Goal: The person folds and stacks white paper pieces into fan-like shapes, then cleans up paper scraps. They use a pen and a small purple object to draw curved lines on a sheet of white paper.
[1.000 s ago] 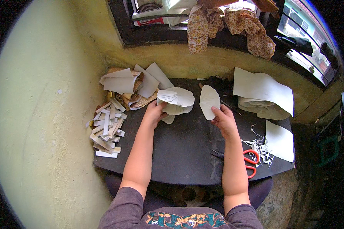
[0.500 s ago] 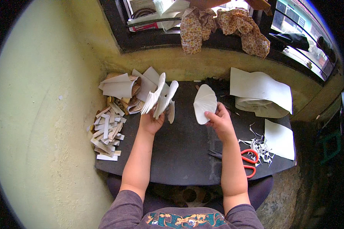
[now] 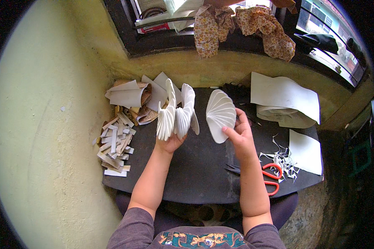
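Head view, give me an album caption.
Left hand and right hand each holding fanned white pieces over a black table.

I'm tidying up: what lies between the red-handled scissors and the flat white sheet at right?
A loose heap of thin white scraps, seen in the head view.

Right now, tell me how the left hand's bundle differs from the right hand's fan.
The bundle is thicker and split into clumps; the fan is one thinner spread. The bundle stands mostly edge-on; the fan shows its broad face. Both are white, layered and held.
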{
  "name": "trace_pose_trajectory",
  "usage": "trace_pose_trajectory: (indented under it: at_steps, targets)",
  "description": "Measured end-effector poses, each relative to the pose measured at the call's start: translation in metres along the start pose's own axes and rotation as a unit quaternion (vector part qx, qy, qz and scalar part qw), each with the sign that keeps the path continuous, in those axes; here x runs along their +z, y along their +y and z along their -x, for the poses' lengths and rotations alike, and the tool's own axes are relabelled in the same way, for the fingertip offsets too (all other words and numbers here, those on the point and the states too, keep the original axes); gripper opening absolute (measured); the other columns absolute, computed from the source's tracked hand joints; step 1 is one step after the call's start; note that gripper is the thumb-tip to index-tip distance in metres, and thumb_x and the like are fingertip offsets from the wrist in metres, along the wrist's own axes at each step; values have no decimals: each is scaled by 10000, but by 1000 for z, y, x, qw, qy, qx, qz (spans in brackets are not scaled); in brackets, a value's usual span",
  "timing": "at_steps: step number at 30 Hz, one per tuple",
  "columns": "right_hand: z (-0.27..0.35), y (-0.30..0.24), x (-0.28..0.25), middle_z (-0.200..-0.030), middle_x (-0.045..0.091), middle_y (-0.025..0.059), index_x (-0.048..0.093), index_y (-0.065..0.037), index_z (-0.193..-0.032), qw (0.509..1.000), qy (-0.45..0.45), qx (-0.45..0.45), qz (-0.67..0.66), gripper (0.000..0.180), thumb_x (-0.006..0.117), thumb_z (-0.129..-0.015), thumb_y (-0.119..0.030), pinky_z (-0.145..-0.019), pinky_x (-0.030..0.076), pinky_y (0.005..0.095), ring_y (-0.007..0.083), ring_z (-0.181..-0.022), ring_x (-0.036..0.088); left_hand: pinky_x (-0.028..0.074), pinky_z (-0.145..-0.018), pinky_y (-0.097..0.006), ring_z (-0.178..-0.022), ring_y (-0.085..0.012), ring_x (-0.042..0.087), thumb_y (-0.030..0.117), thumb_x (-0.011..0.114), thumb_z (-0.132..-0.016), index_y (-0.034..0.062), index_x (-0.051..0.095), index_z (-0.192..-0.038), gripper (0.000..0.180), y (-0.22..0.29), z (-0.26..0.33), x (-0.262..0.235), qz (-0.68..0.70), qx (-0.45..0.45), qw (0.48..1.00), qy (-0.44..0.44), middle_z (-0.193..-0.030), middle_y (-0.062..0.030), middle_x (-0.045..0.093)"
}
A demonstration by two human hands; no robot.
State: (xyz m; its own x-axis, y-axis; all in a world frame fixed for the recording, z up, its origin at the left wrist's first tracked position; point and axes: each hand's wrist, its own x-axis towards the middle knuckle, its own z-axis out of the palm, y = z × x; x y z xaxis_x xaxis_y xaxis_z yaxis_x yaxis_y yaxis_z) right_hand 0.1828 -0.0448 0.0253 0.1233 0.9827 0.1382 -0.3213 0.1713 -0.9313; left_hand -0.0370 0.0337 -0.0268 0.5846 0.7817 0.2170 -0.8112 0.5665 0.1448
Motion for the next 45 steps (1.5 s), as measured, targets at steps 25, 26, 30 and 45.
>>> trace_pose_trajectory:
  at_steps: [25, 26, 30, 45]
  targets:
    - [-11, -15, -42, -1060, 574, 154, 370, -24, -1316, 972, 58, -33, -225, 577, 514, -757, -21, -708, 537, 355, 224, -796, 608, 485, -912, -359, -1062, -191, 586, 50, 602, -867, 43, 602, -1109, 242, -2, 4, 26, -371, 126, 919, 44, -1157, -102, 606]
    - [-11, -16, -43, -1031, 575, 150, 384, -16, -1301, 968, 24, -21, -250, 567, 520, -751, -41, -669, 536, 349, 216, -726, 604, 477, -919, -355, -1080, -199, 579, 32, 585, -870, 35, 605, -1103, 234, -8, 2, 35, -395, 143, 907, 43, -1176, -116, 599]
    - [-9, -8, -38, -969, 564, 136, 447, -46, -1227, 953, -59, 10, -298, 486, 483, -753, -147, -512, 456, 306, 206, -565, 508, 432, -950, -334, -1122, -230, 559, -71, 517, -822, 13, 613, -1090, 297, -18, 6, 48, -631, 256, 732, -4, -1220, -158, 577]
    - [-8, 0, -13, -771, 540, 68, 438, -98, -849, 937, -72, 92, -330, 195, 369, -879, -278, -452, 496, 297, 209, -601, 597, 398, -990, -481, -1167, -407, 507, -17, 651, -612, 8, 681, -896, 286, -28, 9, 43, -821, 360, 431, -101, -1129, -187, 601]
